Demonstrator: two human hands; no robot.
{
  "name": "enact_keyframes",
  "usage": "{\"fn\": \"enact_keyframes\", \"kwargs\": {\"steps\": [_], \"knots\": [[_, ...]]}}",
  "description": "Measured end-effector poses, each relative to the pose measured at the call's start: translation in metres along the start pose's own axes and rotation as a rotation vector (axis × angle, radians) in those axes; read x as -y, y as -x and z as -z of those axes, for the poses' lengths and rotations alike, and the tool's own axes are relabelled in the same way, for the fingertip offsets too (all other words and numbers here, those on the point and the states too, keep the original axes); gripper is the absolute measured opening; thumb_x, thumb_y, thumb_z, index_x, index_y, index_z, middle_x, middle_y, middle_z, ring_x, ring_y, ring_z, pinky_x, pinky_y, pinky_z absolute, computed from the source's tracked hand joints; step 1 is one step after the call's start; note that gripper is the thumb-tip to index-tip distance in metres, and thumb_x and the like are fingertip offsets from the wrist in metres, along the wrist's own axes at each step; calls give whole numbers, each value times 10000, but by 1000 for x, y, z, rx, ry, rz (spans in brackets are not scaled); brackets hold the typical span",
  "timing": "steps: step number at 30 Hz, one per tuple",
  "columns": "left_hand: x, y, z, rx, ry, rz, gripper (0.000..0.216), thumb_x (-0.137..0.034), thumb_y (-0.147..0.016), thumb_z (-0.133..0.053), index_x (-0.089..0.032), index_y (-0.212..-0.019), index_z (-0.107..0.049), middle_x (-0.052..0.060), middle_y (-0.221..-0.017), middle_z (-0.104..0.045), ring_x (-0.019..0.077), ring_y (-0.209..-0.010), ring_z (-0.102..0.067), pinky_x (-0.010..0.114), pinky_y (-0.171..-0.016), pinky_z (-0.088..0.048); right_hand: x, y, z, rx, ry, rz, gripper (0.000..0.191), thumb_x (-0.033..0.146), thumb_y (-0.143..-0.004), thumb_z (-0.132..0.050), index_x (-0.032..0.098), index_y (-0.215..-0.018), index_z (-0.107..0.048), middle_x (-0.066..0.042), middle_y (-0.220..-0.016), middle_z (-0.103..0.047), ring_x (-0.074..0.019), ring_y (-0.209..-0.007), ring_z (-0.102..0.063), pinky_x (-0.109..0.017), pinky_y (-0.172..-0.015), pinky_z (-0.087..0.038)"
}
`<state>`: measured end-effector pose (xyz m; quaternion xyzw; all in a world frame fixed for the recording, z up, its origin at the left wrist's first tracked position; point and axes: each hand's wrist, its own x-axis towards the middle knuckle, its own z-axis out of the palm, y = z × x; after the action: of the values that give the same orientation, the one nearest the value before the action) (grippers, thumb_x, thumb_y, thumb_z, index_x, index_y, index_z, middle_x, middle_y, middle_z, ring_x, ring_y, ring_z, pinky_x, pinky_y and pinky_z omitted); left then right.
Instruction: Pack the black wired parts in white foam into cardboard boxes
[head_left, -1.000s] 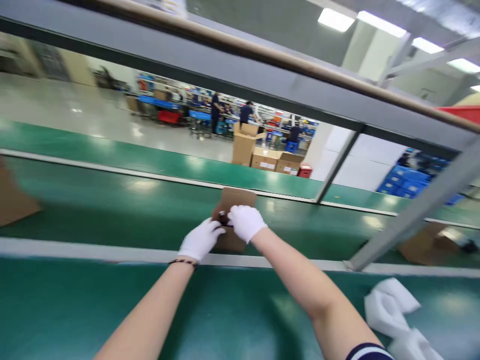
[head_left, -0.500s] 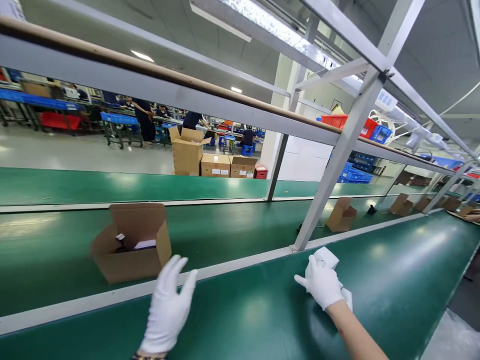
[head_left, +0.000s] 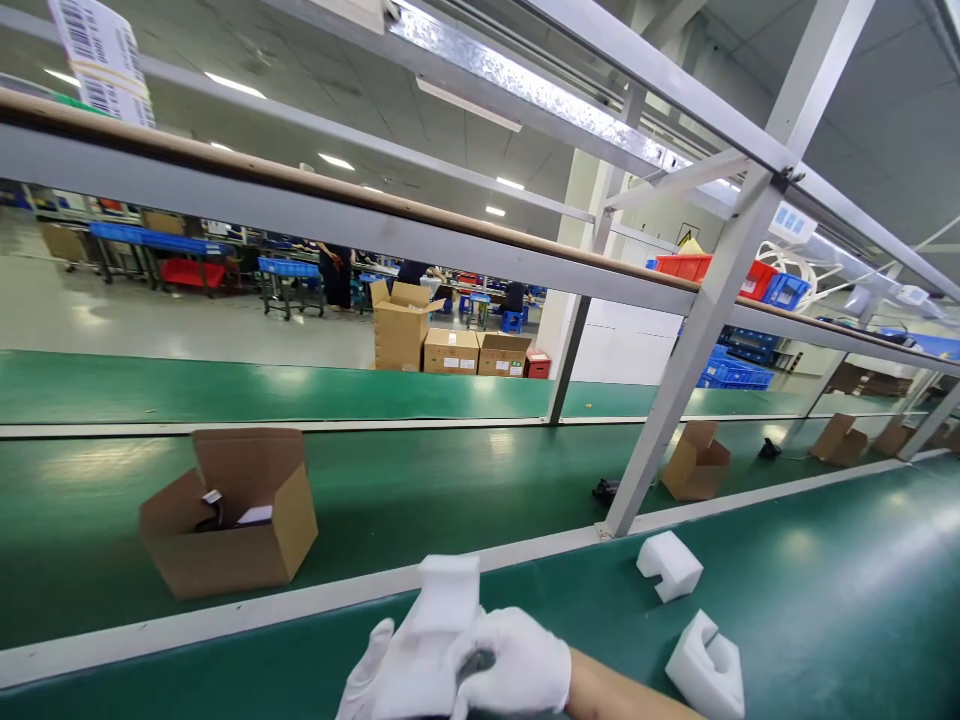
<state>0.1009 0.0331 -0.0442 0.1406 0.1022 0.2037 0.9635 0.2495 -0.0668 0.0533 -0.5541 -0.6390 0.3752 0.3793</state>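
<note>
At the bottom centre a white foam packing piece is held up between both of my gloved hands. My left hand is closed along its left side, mostly hidden behind the foam. From the right, my right hand grips it with bent fingers and thumb. I cannot tell whether it is one piece or two pressed together. Farther right on the near green surface lie two notched foam blocks, the closer foam block with its slot facing up.
An open cardboard box with a white item and a dark item inside sits on the belt to the left. A metal post rises on the right. Beyond it are more open boxes and a black object.
My right hand has left the foam blocks on the right and come to the centre with a foam piece. My left hand has moved right and closed on it. The camera view has shifted.
</note>
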Motion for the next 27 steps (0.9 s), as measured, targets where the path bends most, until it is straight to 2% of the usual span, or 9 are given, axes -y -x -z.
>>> {"fn": "enact_keyframes", "kwargs": {"steps": [4, 7, 9, 10, 11, 14, 17, 22, 27], "knots": [[-6, -7, -1, -143, 95, 15, 886, -445, -906, -510, -119, -1588, -48, 191, -1302, -633, 323, -1281, -552, 494, -1126, -416, -9, -26, 17, 160, -188, 222, 199, 343, -698, -657, 159, -765, -697, -83, -940, -730, -215, -914, -687, -333, -900, -545], [-15, -13, -10, -240, 120, -86, 799, -444, -933, -466, -160, -1589, -107, 154, -1177, -709, 319, -1131, -656, 511, -1110, -435, -10, -47, 43, 168, 62, 246, 163, 314, -769, -612, 178, -729, -692, -62, -927, -741, -178, -958, -683, -282, -942, -517], [-27, -12, -17, -346, 104, -220, 720, -367, -947, -465, -214, -1581, -161, 107, -1072, -750, 308, -1012, -705, 571, -1116, -404, -12, -59, 76, -108, 530, -1, 187, 268, -832, -540, 218, -852, -720, -26, -1011, -737, -138, -1045, -649, -248, -998, -458], [-34, -9, -21, -390, 101, -282, 678, -347, -956, -454, -233, -1573, -197, 97, -1049, -757, 304, -983, -714, 602, -1118, -383, -17, -63, 96, -297, 846, -236, 234, 276, -870, -504, 259, -976, -712, -8, -1103, -719, -135, -1111, -621, -265, -1035, -424], [-40, -7, -25, -413, 106, -327, 642, -355, -968, -434, -249, -1565, -223, 97, -1049, -757, 306, -979, -715, 634, -1110, -368, -23, -64, 116, -401, 986, -401, 287, 322, -890, -504, 215, -1087, -684, -87, -1160, -695, -218, -1167, -599, -373, -1064, -401], [-52, 0, -34, -328, 163, -307, 605, -420, -995, -375, -283, -1562, -212, 123, -1121, -735, 315, -1033, -697, 666, -1033, -416, -54, -56, 168, -482, 1130, -711, 508, 191, -744, -675, -23, -1192, -570, -345, -1157, -611, -459, -1150, -571, -638, -1031, -301], [-52, 1, -34, -209, 170, -234, 652, -362, -977, -483, -225, -1556, -218, 159, -1230, -682, 276, -1087, -676, 507, -958, -526, -86, -44, 194, -388, 1100, -842, 372, 27, -833, -394, 17, -1141, -602, -287, -1011, -677, -386, -991, -668, -529, -861, -442], [-44, -3, -25, -156, -37, -315, 696, -482, -900, -605, -199, -1488, -364, 182, -1286, -636, 299, -1115, -653, 402, -852, -564, -89, -46, 192, -399, 1001, -723, 331, 181, -914, -369, 143, -1187, -554, -168, -1195, -662, -298, -1069, -644, -397, -873, -469], [-36, -6, -27, -42, -305, -420, 512, -474, -873, -634, -181, -1291, -601, 137, -1299, -623, 294, -1174, -598, 412, -997, -480, -44, -43, 116, -561, 557, -446, 329, 402, -889, -458, 223, -1160, -509, -75, -1154, -687, -227, -1052, -647, -365, -949, -484]]}}
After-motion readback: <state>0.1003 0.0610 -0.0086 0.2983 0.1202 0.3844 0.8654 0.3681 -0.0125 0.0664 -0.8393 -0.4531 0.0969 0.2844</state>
